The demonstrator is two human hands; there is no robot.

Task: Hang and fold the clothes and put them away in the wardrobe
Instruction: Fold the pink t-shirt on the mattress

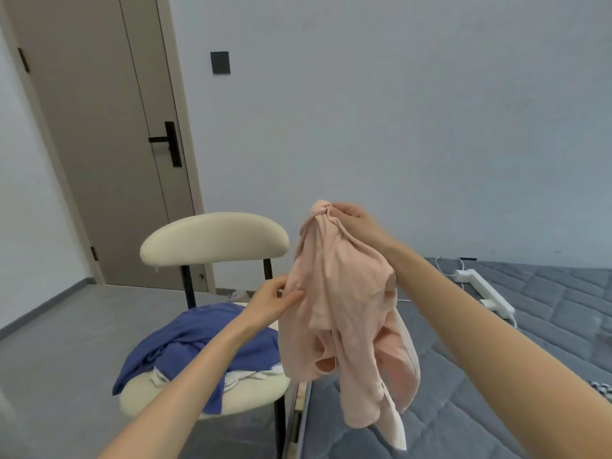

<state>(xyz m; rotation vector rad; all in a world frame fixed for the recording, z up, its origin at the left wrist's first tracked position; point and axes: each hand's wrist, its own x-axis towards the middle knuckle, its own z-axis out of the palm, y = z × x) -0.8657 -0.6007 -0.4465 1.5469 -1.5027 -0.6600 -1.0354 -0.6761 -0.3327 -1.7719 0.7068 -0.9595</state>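
Bare forearms [516, 352] at lower frame, right hand [356, 217] gripping bunched pink garment [341, 309] at centre, left hand [270, 303] pinching its side, blue clothes [195, 342] on chair [215, 240] lower left.

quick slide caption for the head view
The right hand and left hand hold up a pink top beside a chair with blue clothes.

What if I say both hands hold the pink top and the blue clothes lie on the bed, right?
No. In the head view the blue clothes lie on the cream chair. The left hand and right hand do hold the pink top.
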